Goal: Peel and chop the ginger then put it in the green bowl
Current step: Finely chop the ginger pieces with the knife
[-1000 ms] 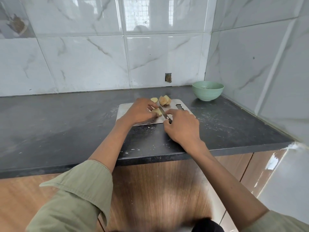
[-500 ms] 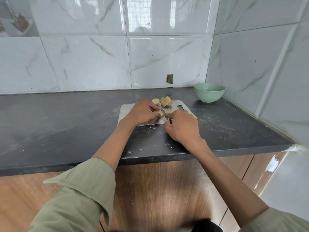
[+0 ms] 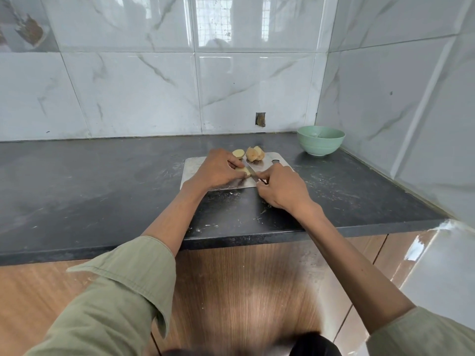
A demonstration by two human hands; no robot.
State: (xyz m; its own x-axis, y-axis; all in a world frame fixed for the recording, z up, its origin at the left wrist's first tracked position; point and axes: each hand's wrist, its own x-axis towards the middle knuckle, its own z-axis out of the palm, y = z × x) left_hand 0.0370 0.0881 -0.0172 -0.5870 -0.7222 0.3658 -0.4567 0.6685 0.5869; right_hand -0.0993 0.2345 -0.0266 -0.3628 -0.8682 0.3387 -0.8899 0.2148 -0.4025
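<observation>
- Head view, risk: the knife (image 3: 250, 171) blade lies right against the ginger piece (image 3: 244, 171) that the left hand (image 3: 218, 168) pins to the cutting board (image 3: 191, 167); the fingertips sit just beside the edge, so a slip of the blade off the small rounded piece could nick them
- Head view, risk: the piece is short and mostly hidden under the fingers, so it could roll or squirt out sideways under pressure, likely towards the other ginger chunks (image 3: 255, 153) at the far edge of the board
- Head view, risk: the board lies on a dusty dark counter (image 3: 102, 181) and could skid if the cut is pushed forward rather than down
- Head view, left hand: palm down, fingers curled over the piece and holding it against the board, forearm coming in from the lower left
- Head view, right hand (image 3: 281, 187): closed round the knife handle, knuckles up, blade pointing away and to the left towards the ginger
- Head view, goal: the green bowl (image 3: 321, 140) stands well apart at the back right corner, and whether it holds any ginger cannot be told
</observation>
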